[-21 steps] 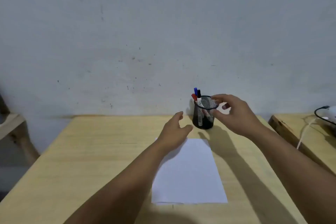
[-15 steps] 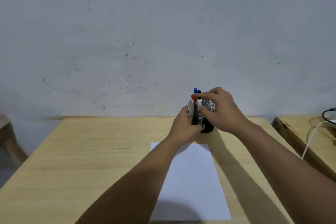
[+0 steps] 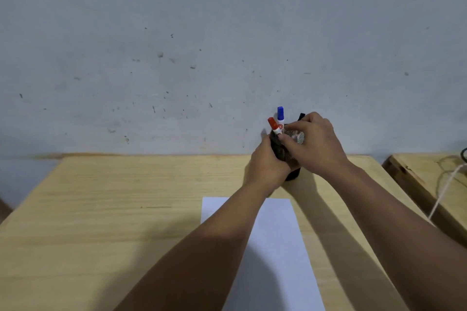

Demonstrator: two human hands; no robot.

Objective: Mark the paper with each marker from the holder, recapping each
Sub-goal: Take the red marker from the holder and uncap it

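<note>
A black mesh holder (image 3: 283,153) stands at the far edge of the wooden table (image 3: 126,209), close to the wall. My left hand (image 3: 267,168) is wrapped around its left side. A red-capped marker (image 3: 273,124) and a blue-capped marker (image 3: 280,113) stick up out of it. My right hand (image 3: 317,145) reaches over the rim, fingers pinched on a black-capped marker (image 3: 301,116), whose cap shows above my index finger; its body is hidden. A blank white sheet of paper (image 3: 278,247) lies nearer to me, partly under my left forearm.
A grey, speckled wall rises right behind the holder. To the right stands a second wooden table (image 3: 424,179) with a white cable (image 3: 444,192) lying over it; a narrow gap separates the two tables.
My left hand closed around the holder. My right hand went over the rim, took the black-capped marker and moved it right, away from the red and blue ones. The view moved closer.
</note>
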